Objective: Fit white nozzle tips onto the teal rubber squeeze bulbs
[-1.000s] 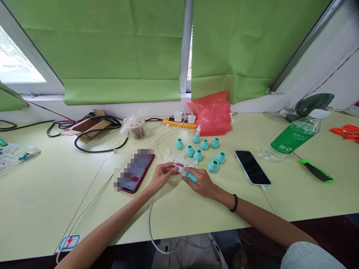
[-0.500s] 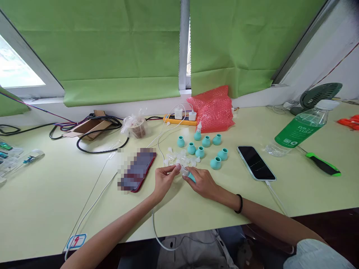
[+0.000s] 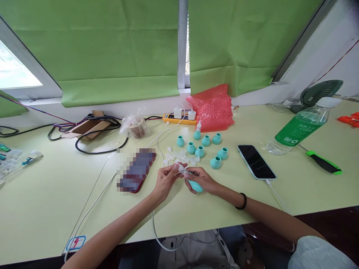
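Observation:
My right hand [image 3: 200,179] is wrapped round a teal squeeze bulb [image 3: 195,185], its round end tilted down to the right. A clear nozzle [image 3: 183,170] sticks out of the bulb's neck toward my left hand [image 3: 166,180]. With thumb and forefinger, my left hand pinches the whitish tip [image 3: 179,166] at the nozzle's end. Just beyond my fingers lies a loose pile of clear and white plastic parts [image 3: 182,157]. Several more teal bulbs [image 3: 215,162] stand behind and to the right, most with open necks. One bulb [image 3: 197,133] at the back carries a clear nozzle.
Left of my hands lies a red-edged phone [image 3: 137,170]. To the right are a charging phone [image 3: 256,162], a green-labelled bottle [image 3: 300,129] and a screwdriver [image 3: 324,162]. Red bubble wrap [image 3: 213,110] and a yellow power strip [image 3: 179,119] are at the back. A white cable [image 3: 154,224] crosses the table's front edge.
The bulb has tilted and come lower right, so more of its body shows. My right hand has shifted back along it, and the nozzle is now plainly visible between the hands.

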The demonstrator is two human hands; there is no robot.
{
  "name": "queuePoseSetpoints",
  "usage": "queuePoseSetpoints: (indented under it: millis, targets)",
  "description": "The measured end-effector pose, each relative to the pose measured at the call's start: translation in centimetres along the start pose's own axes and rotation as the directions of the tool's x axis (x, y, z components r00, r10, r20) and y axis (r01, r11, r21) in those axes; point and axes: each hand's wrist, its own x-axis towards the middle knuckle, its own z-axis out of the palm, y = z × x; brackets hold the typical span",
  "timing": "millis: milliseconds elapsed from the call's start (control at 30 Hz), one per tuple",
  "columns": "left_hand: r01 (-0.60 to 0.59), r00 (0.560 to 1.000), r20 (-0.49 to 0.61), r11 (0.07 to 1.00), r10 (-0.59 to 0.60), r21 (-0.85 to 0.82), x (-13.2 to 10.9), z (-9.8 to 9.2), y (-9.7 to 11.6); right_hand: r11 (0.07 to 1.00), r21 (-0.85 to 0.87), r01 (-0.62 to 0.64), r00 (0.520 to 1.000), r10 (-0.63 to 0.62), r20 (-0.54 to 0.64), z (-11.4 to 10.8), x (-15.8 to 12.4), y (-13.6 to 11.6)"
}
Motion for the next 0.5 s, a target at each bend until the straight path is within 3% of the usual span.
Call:
queuePoseSetpoints:
  millis: [167,333,400,500]
  targets:
    - [0.019,1.000,-0.004,0.999,-0.019,-0.042,0.0,-0.2,-0.2,0.915,0.338,-0.220,0.965,0.153,0.214,-0.6,0.4,0.2]
    - [0.013,1.000,-0.008,1.000,-0.013,-0.007,0.1,-0.1,-0.3,0.775,0.485,-0.406,0.897,0.237,0.372,-1.4,0.5,0.4]
    - [0.012,1.000,0.008,1.000,-0.012,0.022,0.2,-0.2,-0.3,0.769,0.492,-0.408,0.892,0.222,0.393,-1.6,0.5,0.6]
    - [-0.003,0.999,-0.035,0.997,0.006,0.076,0.4,-0.6,-0.4,0.842,0.456,-0.286,0.943,0.163,0.290,-1.3,0.4,0.8]
